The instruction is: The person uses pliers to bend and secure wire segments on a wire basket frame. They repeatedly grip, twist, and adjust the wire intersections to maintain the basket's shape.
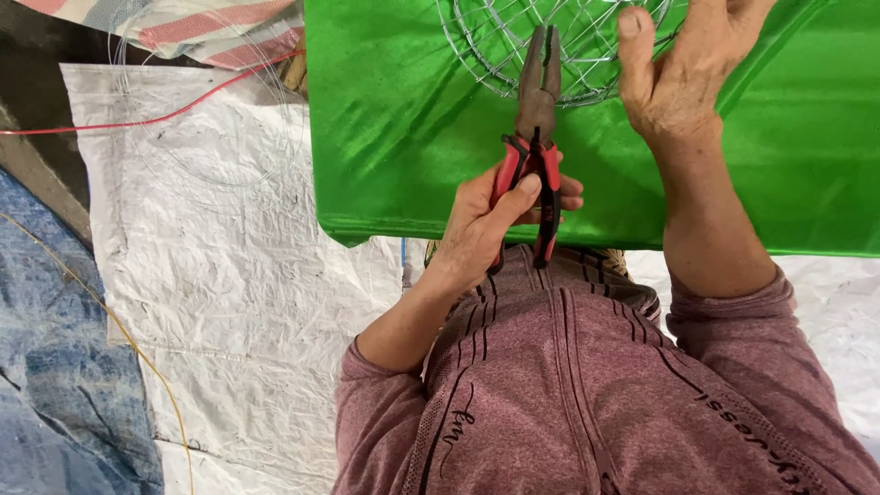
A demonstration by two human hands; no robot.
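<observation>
My left hand (486, 225) grips the red and black handles of a pair of pliers (536, 101). The rusty jaws point away from me and are closed. Their tip lies over the near edge of a round wire mesh frame (495, 46). The frame rests on a shiny green cloth (403, 137) spread over a raised surface. My right hand (674, 78) rests on the right side of the wire frame, with the thumb up and the fingers reaching past the top edge. A mauve long-sleeved shirt covers my chest and arms below.
A crumpled white woven sheet (229, 257) covers the ground to the left. A thin red wire (156, 117) and a loose coil of fine wire (183, 92) lie on it. A blue tarp (55, 367) with a yellow wire (119, 330) lies far left, and a striped cloth (211, 27) at the top.
</observation>
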